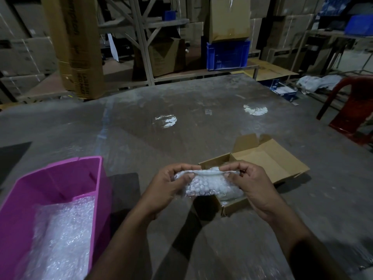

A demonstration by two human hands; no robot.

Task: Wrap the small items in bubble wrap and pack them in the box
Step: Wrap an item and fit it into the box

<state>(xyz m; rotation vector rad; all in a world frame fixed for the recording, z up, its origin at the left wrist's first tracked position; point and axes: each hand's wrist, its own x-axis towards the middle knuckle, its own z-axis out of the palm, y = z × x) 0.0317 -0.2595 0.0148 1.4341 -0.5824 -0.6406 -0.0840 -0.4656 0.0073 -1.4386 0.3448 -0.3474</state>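
Two hands: left hand point(171, 183) and right hand point(249, 181) clamped on clear bubble-wrapped bundle point(210, 185)
Position: bundle held above open brown cardboard box point(268, 158) on grey tabletop point(181, 110)

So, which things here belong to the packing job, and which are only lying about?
Job:
- bubble-wrapped bundle, gripped by left hand and right hand
- open cardboard box under it
- bubble wrap in the pink bin

Lying about:
- red chair
- blue crate
- tall carton
- white cloth
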